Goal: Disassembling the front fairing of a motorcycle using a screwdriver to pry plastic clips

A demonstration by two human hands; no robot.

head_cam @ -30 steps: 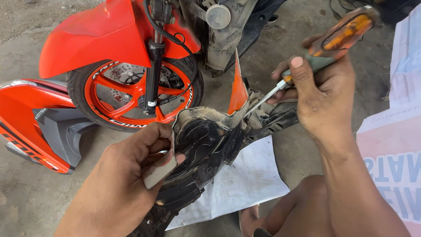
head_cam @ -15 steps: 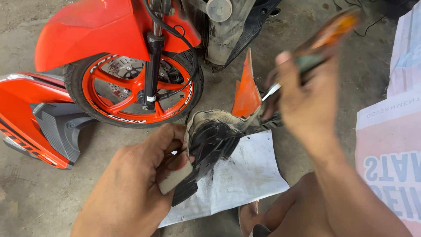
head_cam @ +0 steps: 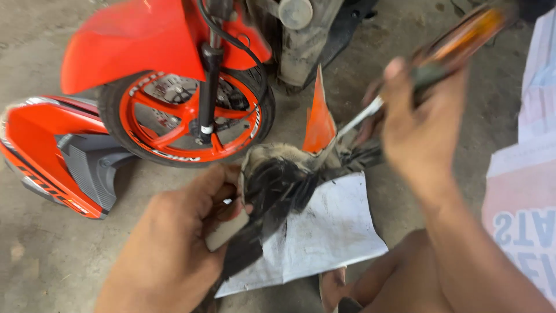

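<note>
My left hand (head_cam: 174, 243) grips the lower edge of a dirty black plastic scooter panel (head_cam: 278, 191) with an orange pointed tip (head_cam: 318, 119). The panel is tilted up off the white sheet (head_cam: 330, 232) under it. My right hand (head_cam: 423, 122) holds a screwdriver (head_cam: 457, 37) with an orange and black handle, raised to the upper right. Its metal shaft (head_cam: 362, 119) points down-left toward the panel next to the orange tip. The right hand is blurred by motion.
An orange scooter stands just behind, its front wheel (head_cam: 185, 116) and fender (head_cam: 145, 43) close to the panel. A loose orange and grey body panel (head_cam: 58, 156) lies on the concrete at left. A printed sack (head_cam: 521, 197) lies at right. My knee (head_cam: 399, 284) is at the bottom.
The panel has turned more on edge in my left hand. My right hand with the screwdriver has shifted and blurred, staying by the orange tip. The view has shifted slightly.
</note>
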